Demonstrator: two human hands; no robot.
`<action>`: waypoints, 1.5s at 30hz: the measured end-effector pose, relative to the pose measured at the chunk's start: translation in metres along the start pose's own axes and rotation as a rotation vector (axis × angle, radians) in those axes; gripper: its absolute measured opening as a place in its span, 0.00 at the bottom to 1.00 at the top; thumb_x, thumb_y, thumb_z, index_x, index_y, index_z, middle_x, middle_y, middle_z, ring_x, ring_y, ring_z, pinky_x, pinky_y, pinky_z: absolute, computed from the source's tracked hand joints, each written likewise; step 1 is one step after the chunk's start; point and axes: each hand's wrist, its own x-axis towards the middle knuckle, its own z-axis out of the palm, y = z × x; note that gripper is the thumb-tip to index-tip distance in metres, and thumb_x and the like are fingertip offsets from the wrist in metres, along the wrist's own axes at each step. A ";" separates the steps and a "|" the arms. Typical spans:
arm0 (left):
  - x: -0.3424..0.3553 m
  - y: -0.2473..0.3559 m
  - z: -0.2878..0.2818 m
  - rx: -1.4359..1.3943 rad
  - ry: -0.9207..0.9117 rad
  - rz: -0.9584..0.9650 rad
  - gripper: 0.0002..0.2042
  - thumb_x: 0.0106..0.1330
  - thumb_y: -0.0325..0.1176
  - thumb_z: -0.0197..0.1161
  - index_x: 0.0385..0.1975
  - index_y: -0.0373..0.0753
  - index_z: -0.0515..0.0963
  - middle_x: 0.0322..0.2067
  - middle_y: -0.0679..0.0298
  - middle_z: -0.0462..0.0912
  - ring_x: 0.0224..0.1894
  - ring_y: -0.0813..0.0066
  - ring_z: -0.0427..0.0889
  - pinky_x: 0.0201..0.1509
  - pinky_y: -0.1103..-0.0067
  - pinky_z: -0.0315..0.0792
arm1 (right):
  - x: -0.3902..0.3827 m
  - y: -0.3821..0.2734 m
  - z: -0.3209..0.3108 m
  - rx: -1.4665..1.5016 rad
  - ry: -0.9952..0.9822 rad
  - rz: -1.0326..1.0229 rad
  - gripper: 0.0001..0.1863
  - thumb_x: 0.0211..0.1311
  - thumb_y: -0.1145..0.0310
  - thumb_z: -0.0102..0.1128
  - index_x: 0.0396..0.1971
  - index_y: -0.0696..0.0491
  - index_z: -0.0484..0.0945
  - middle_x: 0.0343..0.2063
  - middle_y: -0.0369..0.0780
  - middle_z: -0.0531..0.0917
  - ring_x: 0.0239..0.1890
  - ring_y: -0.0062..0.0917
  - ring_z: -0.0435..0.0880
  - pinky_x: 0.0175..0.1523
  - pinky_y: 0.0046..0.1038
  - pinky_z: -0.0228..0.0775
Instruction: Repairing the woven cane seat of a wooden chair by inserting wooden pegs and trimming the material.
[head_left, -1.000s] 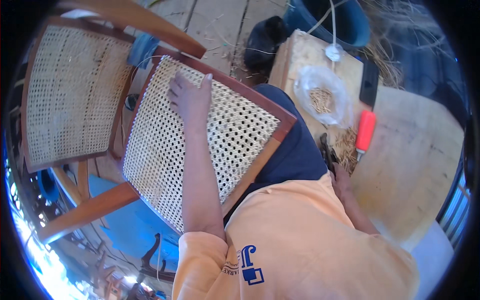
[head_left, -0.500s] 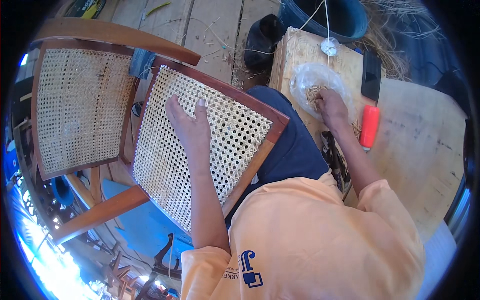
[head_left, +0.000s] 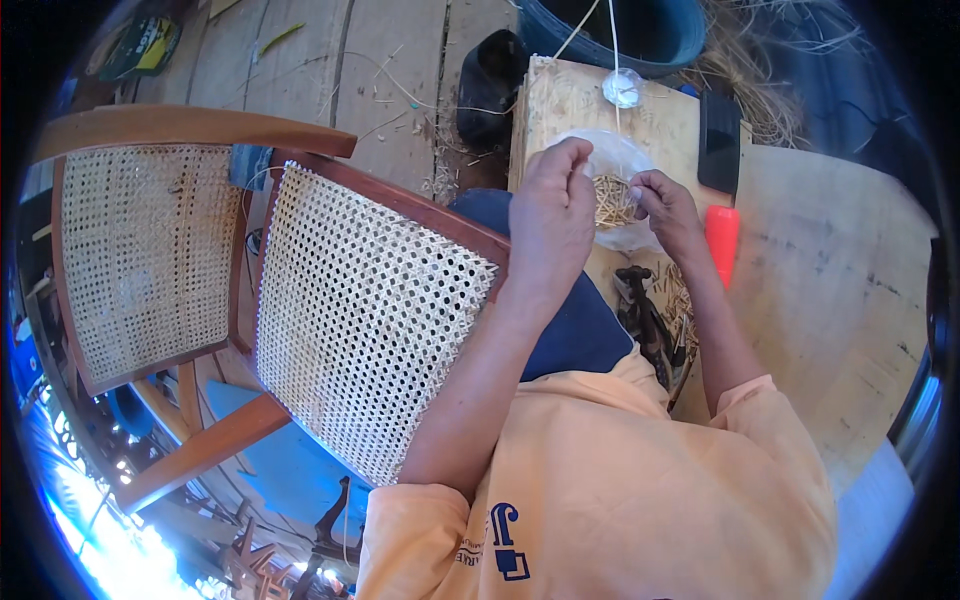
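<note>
A clear plastic bag (head_left: pixel 628 155) of short straw-coloured cane pieces (head_left: pixel 612 203) lies open on a wooden block (head_left: pixel 560 95). At the bag's left edge my left hand (head_left: pixel 553 215) is closed, its fingers curled on the plastic. My right hand (head_left: pixel 670 208) has thumb and forefinger pinched at the opposite edge; whether a cane piece is also between them cannot be seen. Across my lap rests a wooden chair, its seat woven with pale cane (head_left: pixel 365 310). The chair's backrest has a matching cane panel (head_left: pixel 145 255). Neither hand touches the chair.
A red-handled tool (head_left: pixel 722 240) and a black phone-like slab (head_left: pixel 719 140) lie right of the bag. Beyond the block stand a blue bucket (head_left: pixel 660 35) and a dark container (head_left: pixel 490 90). Loose fibre strands (head_left: pixel 755 95) pile beside the bucket. A pale board (head_left: pixel 830 300) extends at right.
My left hand has left the cane seat and moved right to the bag. My right hand has come out of the cane pieces to the bag's right edge. The view has shifted slightly.
</note>
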 end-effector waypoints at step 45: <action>-0.023 0.009 -0.110 -1.216 0.047 -0.648 0.04 0.59 0.28 0.50 0.32 0.43 0.65 0.23 0.68 0.70 0.18 0.83 0.66 0.18 0.88 0.58 | -0.020 -0.160 0.092 0.569 -0.176 -0.097 0.07 0.57 0.71 0.55 0.35 0.55 0.70 0.26 0.37 0.77 0.25 0.18 0.78 0.26 0.17 0.69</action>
